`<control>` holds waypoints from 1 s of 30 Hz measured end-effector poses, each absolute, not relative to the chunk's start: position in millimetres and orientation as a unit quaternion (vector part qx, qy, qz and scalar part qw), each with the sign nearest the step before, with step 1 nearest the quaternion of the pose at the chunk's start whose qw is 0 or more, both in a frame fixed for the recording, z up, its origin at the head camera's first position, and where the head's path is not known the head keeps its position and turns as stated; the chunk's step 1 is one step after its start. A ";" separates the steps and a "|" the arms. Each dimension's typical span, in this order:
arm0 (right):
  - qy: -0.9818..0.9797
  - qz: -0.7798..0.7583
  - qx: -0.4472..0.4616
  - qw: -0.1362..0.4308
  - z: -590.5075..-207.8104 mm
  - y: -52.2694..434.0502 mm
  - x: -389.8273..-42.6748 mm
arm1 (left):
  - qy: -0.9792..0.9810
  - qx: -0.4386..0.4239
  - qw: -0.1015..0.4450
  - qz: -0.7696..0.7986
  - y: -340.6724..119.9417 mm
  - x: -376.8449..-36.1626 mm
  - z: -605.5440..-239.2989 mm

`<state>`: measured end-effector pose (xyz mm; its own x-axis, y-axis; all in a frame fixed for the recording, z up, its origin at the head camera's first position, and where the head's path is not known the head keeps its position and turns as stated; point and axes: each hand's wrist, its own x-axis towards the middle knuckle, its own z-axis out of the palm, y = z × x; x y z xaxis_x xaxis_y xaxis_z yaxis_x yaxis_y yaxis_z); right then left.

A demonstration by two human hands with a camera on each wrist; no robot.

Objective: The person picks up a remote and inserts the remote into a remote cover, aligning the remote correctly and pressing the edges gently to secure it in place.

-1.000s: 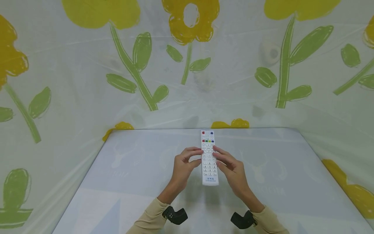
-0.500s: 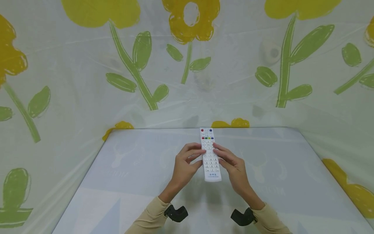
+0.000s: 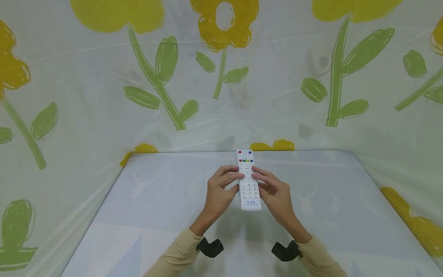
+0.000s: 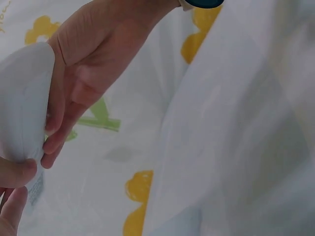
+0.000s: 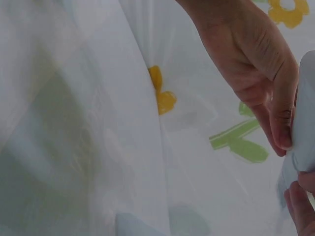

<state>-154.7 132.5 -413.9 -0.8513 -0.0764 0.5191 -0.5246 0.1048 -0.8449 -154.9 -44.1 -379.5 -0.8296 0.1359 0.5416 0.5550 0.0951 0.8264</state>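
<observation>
A white remote control [image 3: 249, 190] is held above the table, its button face up. Coloured buttons sit at its far end and blue print at its near end. My left hand [image 3: 219, 192] grips the remote's left edge, two fingertips lapping onto the face and the thumb lower down. On the opposite edge my right hand [image 3: 277, 196] pinches it, fingertips at the rim, with part of the thumb hidden behind the remote. The left wrist view shows the smooth white back of the remote [image 4: 22, 98] at its left border. In the right wrist view the remote [image 5: 306, 113] is cut off by the right border.
A pale table [image 3: 155, 204] with faint printed patterns spreads under both hands. Behind it hangs a white curtain [image 3: 270, 77] printed with yellow flowers and green leaves. Dark wrist mounts [image 3: 210, 248] are strapped to both wrists, over beige sleeves [image 3: 176, 252].
The remote has shifted slightly away from me, towards the table's far edge, tilting a little on the way. Both hands have moved with it, and the left fingertips reach further over its face.
</observation>
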 end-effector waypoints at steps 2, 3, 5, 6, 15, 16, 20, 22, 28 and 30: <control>-0.721 0.635 0.210 0.182 -411.5 132.9 -156.8 | -0.720 -0.241 0.175 -0.627 -42.8 -156.5 -378.5; -0.719 0.636 0.213 0.183 -410.4 133.0 -158.2 | -0.720 -0.242 0.179 -0.625 -42.2 -157.6 -378.0; -0.718 0.635 0.216 0.187 -408.2 133.4 -161.1 | -0.716 -0.244 0.185 -0.627 -40.9 -160.5 -377.4; -0.718 0.634 0.218 0.190 -407.1 133.5 -162.6 | -0.714 -0.245 0.188 -0.628 -40.4 -162.1 -377.0; -0.720 0.623 0.232 0.199 -386.5 133.5 -170.4 | -0.703 -0.258 0.197 -0.633 -37.4 -176.9 -373.1; -0.719 0.624 0.234 0.200 -382.1 132.9 -170.1 | -0.701 -0.259 0.197 -0.634 -37.2 -178.6 -372.4; -0.722 0.620 0.230 0.206 -370.1 132.2 -172.5 | -0.694 -0.264 0.200 -0.639 -36.0 -185.2 -368.7; -0.723 0.618 0.228 0.209 -366.4 132.6 -175.7 | -0.693 -0.264 0.204 -0.639 -35.2 -187.8 -366.2; -0.710 0.618 0.255 0.224 -357.3 135.7 -187.8 | -0.681 -0.270 0.211 -0.647 -32.0 -195.1 -358.4; -0.707 0.615 0.265 0.225 -354.9 137.5 -192.1 | -0.679 -0.269 0.211 -0.650 -31.1 -197.7 -355.9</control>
